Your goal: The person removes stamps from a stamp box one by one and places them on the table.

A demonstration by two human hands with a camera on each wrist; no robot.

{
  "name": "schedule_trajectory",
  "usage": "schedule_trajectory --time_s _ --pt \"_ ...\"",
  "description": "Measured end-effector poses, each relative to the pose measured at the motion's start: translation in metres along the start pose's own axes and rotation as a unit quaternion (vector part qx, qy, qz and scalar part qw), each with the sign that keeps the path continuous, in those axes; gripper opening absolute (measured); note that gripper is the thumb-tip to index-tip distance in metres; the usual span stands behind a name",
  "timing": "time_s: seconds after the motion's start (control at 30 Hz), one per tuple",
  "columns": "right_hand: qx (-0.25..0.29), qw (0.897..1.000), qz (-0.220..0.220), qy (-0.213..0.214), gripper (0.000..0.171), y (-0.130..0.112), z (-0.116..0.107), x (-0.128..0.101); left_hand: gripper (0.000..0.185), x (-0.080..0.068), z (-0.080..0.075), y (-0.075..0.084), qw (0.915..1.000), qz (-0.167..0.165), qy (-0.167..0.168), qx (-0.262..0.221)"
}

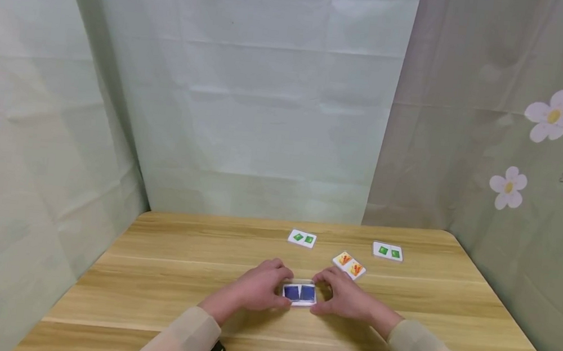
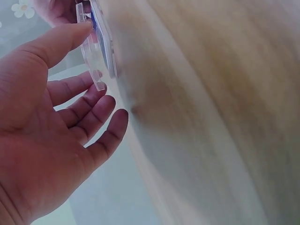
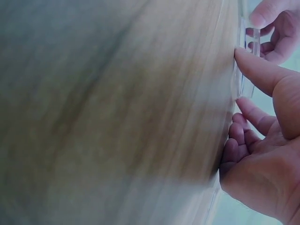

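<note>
A small flat white-edged tile [image 1: 299, 293] with two dark blue squares lies on the table between both hands. My left hand [image 1: 261, 286] pinches a clear plastic cover [image 2: 92, 58] between thumb and index finger; its other fingers are loosely bent. In the left wrist view the cover stands slightly apart from the tile along one edge. From the other side, my right hand [image 1: 346, 297] holds the tile's end between thumb and index finger, the remaining fingers curled near the tabletop. The right wrist view shows the cover [image 3: 256, 61] just over the tile.
Just beyond my right hand lies a tile with orange pictures [image 1: 349, 265]. Two tiles with green pictures lie farther back, one left [image 1: 302, 238] and one right [image 1: 388, 251]. The wooden table [image 1: 160, 277] is enclosed by hanging cloth [image 1: 267, 112] at the back and sides.
</note>
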State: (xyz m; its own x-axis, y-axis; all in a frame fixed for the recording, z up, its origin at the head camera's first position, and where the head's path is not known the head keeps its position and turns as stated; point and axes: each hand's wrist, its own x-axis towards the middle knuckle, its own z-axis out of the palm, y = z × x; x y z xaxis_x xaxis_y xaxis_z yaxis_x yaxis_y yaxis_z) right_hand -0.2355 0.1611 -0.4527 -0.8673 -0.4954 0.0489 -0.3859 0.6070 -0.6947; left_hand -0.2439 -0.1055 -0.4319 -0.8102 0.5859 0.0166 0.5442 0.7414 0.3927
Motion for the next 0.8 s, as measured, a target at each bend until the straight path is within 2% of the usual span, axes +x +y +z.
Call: schedule_trajectory --time_s 0.27,0.5,0.8 --pt "-0.001 1.0 -0.004 0.001 0.046 0.0 0.001 0.0 0.061 -0.002 -0.002 -0.007 0.9998 0.002 0.017 0.012" --pt "0.005 1.0 0.002 -0.002 0.043 0.0 0.001 0.0 0.06 -0.004 -0.009 -0.013 0.9997 -0.016 0.019 0.002" --pt "-0.01 1.0 -0.01 0.0 0.042 0.003 0.001 0.001 0.062 -0.004 -0.014 -0.027 0.999 -0.023 0.036 -0.009"
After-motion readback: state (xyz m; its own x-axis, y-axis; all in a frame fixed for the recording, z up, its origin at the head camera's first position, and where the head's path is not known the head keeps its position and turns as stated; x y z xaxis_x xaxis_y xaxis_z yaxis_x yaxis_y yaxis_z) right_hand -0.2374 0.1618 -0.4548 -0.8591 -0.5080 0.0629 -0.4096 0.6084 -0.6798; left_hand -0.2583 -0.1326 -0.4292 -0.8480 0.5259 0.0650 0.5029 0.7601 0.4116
